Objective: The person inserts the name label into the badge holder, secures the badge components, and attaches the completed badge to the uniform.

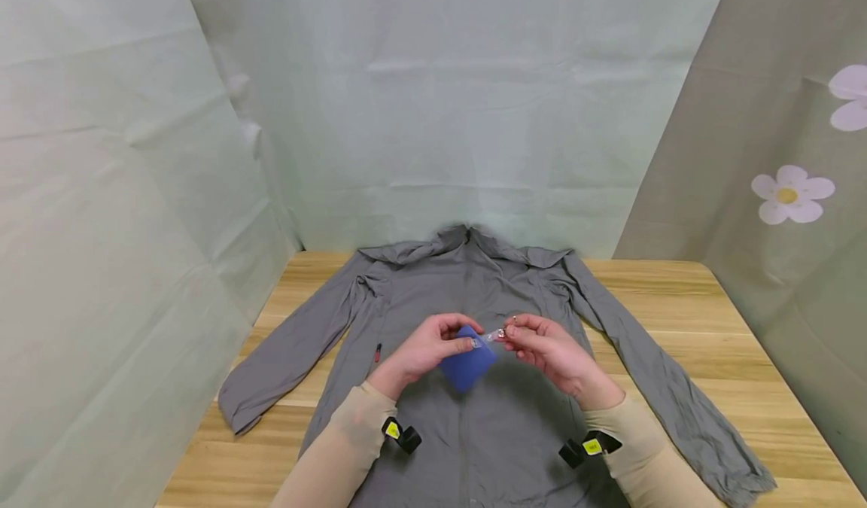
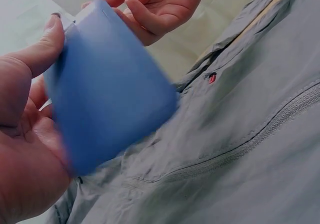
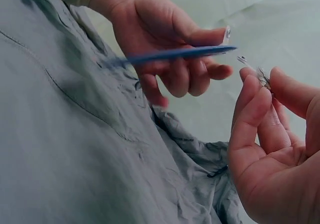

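My left hand (image 1: 428, 348) pinches a flat blue card-like piece (image 1: 467, 371) between thumb and fingers, near its upper corner. In the left wrist view the blue piece (image 2: 112, 89) is blurred, with rounded corners. Opposite it, my right hand (image 1: 557, 356) pinches a small metal clip (image 1: 501, 333) with a clear strap (image 1: 491, 336) that points toward the blue piece. The right wrist view shows the clip (image 3: 265, 79) between thumb and fingertips, and the blue piece (image 3: 175, 55) edge-on. Both hands are above a grey jacket (image 1: 427, 440) laid front up; whether strap and blue piece are joined I cannot tell.
The jacket covers much of the wooden table (image 1: 677, 308), its sleeves spread to both sides. A red zipper pull (image 1: 377, 354) shows on its left chest. Pale cloth walls (image 1: 474, 117) enclose the back and sides, with printed flowers (image 1: 792, 194) at right.
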### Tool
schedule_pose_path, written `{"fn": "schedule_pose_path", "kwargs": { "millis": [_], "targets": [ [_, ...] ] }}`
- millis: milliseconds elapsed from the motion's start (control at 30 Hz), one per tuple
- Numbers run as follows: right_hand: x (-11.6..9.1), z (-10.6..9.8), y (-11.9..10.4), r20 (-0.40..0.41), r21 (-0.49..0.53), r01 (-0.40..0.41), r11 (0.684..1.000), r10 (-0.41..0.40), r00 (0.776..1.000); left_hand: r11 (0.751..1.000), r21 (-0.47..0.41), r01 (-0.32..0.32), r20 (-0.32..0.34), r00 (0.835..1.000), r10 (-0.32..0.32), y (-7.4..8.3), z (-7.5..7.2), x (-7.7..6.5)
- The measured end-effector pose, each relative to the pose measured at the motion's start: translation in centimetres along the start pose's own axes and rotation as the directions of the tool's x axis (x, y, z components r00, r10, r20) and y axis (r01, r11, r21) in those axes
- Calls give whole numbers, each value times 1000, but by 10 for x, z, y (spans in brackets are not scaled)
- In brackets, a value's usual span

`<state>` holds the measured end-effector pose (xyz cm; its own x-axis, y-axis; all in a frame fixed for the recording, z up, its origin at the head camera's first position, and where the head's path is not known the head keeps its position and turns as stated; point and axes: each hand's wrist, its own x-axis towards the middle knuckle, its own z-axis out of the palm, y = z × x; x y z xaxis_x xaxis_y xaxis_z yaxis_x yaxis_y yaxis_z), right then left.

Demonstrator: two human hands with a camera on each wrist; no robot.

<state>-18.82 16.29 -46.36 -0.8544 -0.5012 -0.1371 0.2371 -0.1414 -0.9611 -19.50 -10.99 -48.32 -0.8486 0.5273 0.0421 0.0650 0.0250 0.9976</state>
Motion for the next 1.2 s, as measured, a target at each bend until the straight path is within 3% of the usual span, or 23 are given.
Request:
{"fn": "schedule_pose_path", "kwargs": {
  "millis": [467, 1200],
  "targets": [
    [2, 2, 0, -49, -86, 25, 996, -29, 998, 993, 105, 47, 27, 998, -50, -2, -1, 0],
    [0, 5, -1, -111, -251, 13, 968, -42, 993, 989, 138, 54, 56, 996, -63, -3, 0, -2]
  ]
}}
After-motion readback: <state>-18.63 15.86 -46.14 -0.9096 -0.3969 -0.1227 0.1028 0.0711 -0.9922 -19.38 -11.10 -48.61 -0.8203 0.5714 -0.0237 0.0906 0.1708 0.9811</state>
